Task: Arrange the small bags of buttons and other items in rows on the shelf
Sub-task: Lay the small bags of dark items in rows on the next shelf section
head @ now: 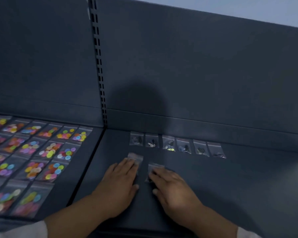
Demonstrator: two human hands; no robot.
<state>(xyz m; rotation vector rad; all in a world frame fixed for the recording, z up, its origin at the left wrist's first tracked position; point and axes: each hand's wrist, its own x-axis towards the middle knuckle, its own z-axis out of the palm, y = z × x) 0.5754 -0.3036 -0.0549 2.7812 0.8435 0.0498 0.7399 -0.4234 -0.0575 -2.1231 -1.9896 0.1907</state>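
Both of my hands lie flat on the dark grey shelf (230, 186). My left hand (118, 182) presses its fingertips on a small clear bag (136, 157). Beside it, my right hand (170, 188) rests its fingers on another small clear bag (156, 167) with dark contents. Behind them, a row of several small clear bags (177, 146) holding dark items and zipper pulls lies along the back of the shelf. On the left shelf section, rows of bags with coloured buttons (34, 152) lie side by side.
The upright back panel (196, 74) rises behind the shelf. A slotted post (99, 66) divides the left and right sections. Bare shelf surface stretches to the right of my right hand.
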